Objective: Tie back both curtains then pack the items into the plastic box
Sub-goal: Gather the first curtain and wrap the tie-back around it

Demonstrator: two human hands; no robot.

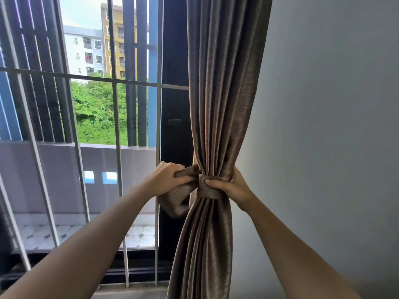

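A brown curtain [220, 83] hangs at the right side of the window, gathered into a narrow waist. A matching brown tieback band [207, 190] wraps around that waist. My left hand [166, 180] grips the loose end of the band, which juts out to the left and droops below my fist. My right hand [231, 186] clasps the gathered curtain and the wrapped band from the right, thumb pressed on the front of the band. The other curtain and the plastic box are out of view.
White window bars [117, 126] and a dark frame post [174, 117] stand just left of the curtain. A plain grey wall [323, 126] fills the right side. Beyond the glass are a balcony ledge, trees and apartment blocks.
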